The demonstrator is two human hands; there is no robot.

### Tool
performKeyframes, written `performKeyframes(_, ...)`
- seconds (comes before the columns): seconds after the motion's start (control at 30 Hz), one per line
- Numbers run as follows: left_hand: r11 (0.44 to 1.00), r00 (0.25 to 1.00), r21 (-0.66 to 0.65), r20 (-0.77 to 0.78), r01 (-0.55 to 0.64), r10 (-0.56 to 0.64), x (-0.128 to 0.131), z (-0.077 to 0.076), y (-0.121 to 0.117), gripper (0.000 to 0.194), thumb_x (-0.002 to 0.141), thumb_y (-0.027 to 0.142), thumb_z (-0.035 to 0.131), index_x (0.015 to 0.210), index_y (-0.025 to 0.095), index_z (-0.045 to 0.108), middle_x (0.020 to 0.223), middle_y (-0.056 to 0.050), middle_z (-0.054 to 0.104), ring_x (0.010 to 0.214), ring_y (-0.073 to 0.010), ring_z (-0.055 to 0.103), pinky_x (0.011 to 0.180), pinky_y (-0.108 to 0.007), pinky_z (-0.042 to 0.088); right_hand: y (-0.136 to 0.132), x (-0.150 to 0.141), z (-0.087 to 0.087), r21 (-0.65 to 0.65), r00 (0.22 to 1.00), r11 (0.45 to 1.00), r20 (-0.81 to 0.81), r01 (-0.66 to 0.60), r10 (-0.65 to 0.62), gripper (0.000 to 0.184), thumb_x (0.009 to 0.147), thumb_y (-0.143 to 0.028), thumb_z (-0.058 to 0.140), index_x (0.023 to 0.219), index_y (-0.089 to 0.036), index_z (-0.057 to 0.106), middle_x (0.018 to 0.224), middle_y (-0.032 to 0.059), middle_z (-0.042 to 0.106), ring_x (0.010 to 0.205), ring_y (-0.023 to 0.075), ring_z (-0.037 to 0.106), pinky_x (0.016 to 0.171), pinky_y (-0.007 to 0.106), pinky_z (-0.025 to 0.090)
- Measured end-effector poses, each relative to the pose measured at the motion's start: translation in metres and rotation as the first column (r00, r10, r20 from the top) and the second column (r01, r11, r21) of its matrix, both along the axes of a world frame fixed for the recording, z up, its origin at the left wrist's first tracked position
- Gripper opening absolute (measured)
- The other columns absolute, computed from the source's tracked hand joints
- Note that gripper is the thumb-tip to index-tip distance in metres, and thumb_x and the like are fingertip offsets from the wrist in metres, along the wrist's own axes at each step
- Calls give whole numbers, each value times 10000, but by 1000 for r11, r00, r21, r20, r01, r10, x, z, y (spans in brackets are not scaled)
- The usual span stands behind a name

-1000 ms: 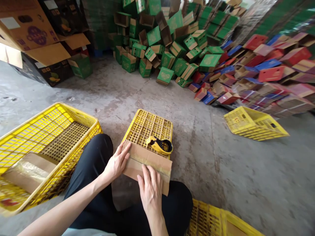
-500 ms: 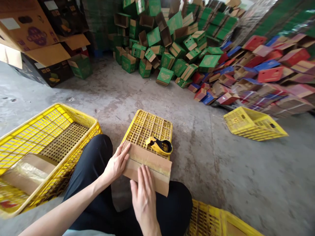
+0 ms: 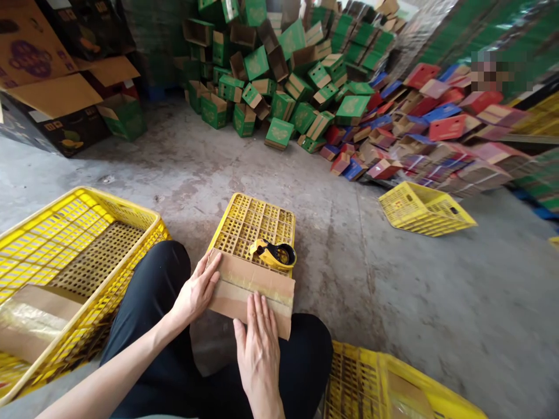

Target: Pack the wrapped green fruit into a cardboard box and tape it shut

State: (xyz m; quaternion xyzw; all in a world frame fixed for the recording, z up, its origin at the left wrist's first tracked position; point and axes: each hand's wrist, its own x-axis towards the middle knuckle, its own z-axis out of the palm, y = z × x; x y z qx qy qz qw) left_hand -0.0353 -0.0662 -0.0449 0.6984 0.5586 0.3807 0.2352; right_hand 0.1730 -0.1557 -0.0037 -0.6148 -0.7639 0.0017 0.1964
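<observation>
A flat piece of cardboard (image 3: 257, 277) with a strip of clear tape along its seam lies across the near end of an upturned yellow plastic crate (image 3: 262, 218). My left hand (image 3: 196, 294) rests on the cardboard's left end, fingers stretched over its surface. Lower down, my right hand (image 3: 259, 343) lies flat on the near part of the cardboard, fingers pointing away from me. Just beyond the cardboard, a yellow and black tape dispenser (image 3: 274, 254) sits on the crate; neither hand touches it.
To my left stands a yellow crate (image 3: 152, 224) holding taped cardboard (image 3: 37, 320). Another crate (image 3: 358, 378) with cardboard is at lower right. A tilted yellow crate (image 3: 425, 209) lies farther right. Green boxes (image 3: 279, 132) and red and blue boxes (image 3: 448, 128) are heaped behind.
The view has swung slightly to the right, so everything appears shifted left. Both hands stay on the cardboard, with the right hand sitting slightly farther right along it.
</observation>
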Motion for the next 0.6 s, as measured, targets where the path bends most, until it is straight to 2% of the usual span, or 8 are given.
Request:
performKeyframes(0.2, 1000, 1000, 23, -9, 17, -17, -1, -1, 0, 555, 1096, 395, 382, 1639, 288, 345, 1708, -33, 315, 1572, -256, 318, 1273, -445, 344, -15, 35, -12, 34, 985, 985, -54, 167, -165, 660, 1083, -496, 423, 1652, -184, 302, 1605, 153, 475, 1483, 356, 460, 1165, 556, 462)
performKeyframes(0.3, 1000, 1000, 27, 12, 11, -11, 1, -3, 0, 564, 1089, 421, 404, 1639, 310, 340, 1705, -28, 323, 1571, -261, 320, 1275, -458, 336, -18, 49, -18, 3, 954, 968, -169, 250, -246, 633, 1087, -500, 400, 1634, -185, 352, 1634, 133, 434, 1475, 334, 475, 1154, 485, 498)
performKeyframes(0.4, 1000, 1000, -4, 15, -9, 9, 3, -5, -1, 585, 1070, 471, 455, 1626, 310, 371, 1695, -50, 337, 1556, -281, 353, 1264, -468, 347, -12, 58, -22, -60, 904, 947, -283, 316, -320, 665, 1070, -552, 413, 1606, -158, 410, 1627, 136, 439, 1407, 314, 560, 1117, 407, 538)
performKeyframes(0.53, 999, 1000, -43, 6, -25, 25, 3, -7, -1, 595, 1064, 485, 462, 1619, 284, 391, 1689, -70, 343, 1535, -296, 390, 1246, -463, 378, 11, 70, -23, -212, 808, 899, -396, 382, -437, 848, 1012, -697, 401, 1562, -55, 462, 1491, 217, 579, 1293, 362, 655, 1068, 446, 561)
performKeyframes(0.6, 999, 1000, -35, 3, -22, 22, 4, -8, 0, 594, 1064, 477, 460, 1622, 290, 384, 1690, -62, 347, 1538, -293, 384, 1244, -460, 381, 21, 77, -25, -327, 744, 862, -441, 388, -502, 904, 980, -756, 383, 1543, -58, 497, 1417, 224, 641, 1254, 378, 679, 1036, 464, 573)
